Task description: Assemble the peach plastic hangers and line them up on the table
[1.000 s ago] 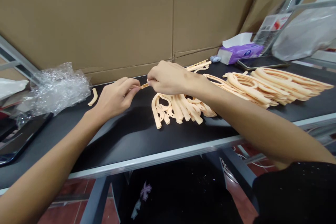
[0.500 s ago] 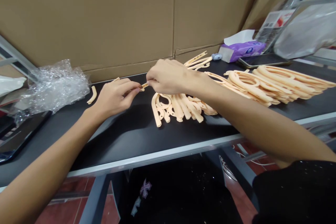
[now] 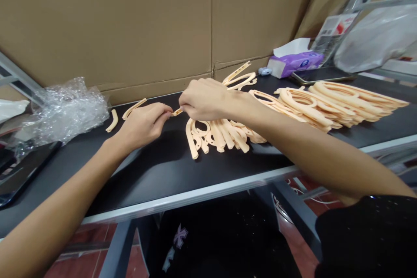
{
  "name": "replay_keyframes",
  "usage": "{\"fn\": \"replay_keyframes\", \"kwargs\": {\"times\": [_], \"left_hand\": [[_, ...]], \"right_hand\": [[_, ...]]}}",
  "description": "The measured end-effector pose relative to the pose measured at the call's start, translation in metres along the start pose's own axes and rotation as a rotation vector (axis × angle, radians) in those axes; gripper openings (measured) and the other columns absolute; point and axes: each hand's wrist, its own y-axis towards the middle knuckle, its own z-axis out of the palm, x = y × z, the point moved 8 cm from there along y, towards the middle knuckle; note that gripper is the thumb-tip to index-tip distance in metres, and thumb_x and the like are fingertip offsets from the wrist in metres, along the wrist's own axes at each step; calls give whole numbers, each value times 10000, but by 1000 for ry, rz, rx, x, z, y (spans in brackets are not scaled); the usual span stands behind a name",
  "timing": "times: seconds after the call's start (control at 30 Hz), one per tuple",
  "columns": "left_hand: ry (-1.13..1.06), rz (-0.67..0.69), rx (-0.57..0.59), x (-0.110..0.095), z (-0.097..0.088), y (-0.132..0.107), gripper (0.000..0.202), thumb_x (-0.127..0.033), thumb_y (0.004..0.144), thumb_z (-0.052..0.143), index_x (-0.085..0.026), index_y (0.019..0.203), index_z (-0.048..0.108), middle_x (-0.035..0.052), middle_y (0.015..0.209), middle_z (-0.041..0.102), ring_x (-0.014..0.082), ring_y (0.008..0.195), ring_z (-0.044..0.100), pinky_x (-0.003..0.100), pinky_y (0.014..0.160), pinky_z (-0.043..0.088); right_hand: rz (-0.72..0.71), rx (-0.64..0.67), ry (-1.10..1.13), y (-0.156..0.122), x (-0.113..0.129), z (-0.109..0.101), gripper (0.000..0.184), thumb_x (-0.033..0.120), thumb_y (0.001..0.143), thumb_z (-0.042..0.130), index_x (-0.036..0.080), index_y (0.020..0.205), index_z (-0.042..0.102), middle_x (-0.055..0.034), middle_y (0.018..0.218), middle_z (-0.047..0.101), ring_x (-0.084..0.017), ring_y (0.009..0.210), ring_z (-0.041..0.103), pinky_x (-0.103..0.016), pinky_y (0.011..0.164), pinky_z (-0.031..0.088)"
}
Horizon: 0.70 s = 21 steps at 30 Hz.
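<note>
A thin cream plastic strip (image 3: 177,112), which looks like an arm of a folding hanger, spans the gap between my hands. My left hand (image 3: 146,122) pinches its left end between thumb and fingertips. My right hand (image 3: 203,99) is closed over the other end, and its fingers hide most of the piece. Under and in front of my right hand lies a fanned pile of cream folding hangers (image 3: 221,134). Behind that hand, a slotted arm and a curved hook part (image 3: 243,81) stick out; whether they join the held piece I cannot tell.
Loose curved pieces (image 3: 112,120) lie left, beside crumpled bubble wrap (image 3: 70,108) and a dark tablet-like device (image 3: 29,173). More stacked hangers (image 3: 352,102) lie right, before a phone (image 3: 322,75) and purple tissue pack (image 3: 298,64). Cardboard (image 3: 146,21) backs the black tabletop (image 3: 156,169).
The view has shifted slightly. My left hand has drawn back a little from my right, so more of the strip and of a loose curved piece behind my left hand shows.
</note>
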Motion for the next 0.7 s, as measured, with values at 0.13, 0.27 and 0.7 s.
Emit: {"fn": "replay_keyframes", "kwargs": {"times": [0.13, 0.27, 0.7], "left_hand": [[0, 49, -6, -1, 4, -1, 366, -327, 1034, 404, -177, 1086, 734, 93, 937, 787, 245, 877, 758, 348, 836, 576], [9, 138, -63, -6, 3, -3, 344, -317, 1043, 421, -175, 1047, 735, 89, 920, 793, 240, 841, 766, 344, 799, 590], [60, 377, -350, -23, -10, -16, 200, -172, 1039, 540, -170, 1018, 738, 56, 893, 815, 182, 721, 756, 279, 674, 550]], "right_hand": [[-24, -9, -5, 1, 1, 0, 377, 130, 917, 501, 119, 1114, 822, -180, 1058, 779, -258, 901, 689, -334, 715, 385], [-43, -1, -9, 0, 3, 1, 387, 117, 898, 504, 117, 1124, 818, -183, 1041, 779, -263, 885, 690, -333, 690, 366], [-67, -41, 57, 1, 0, -2, 356, 108, 890, 522, 114, 1065, 832, -190, 1035, 780, -280, 874, 705, -351, 700, 419]]}}
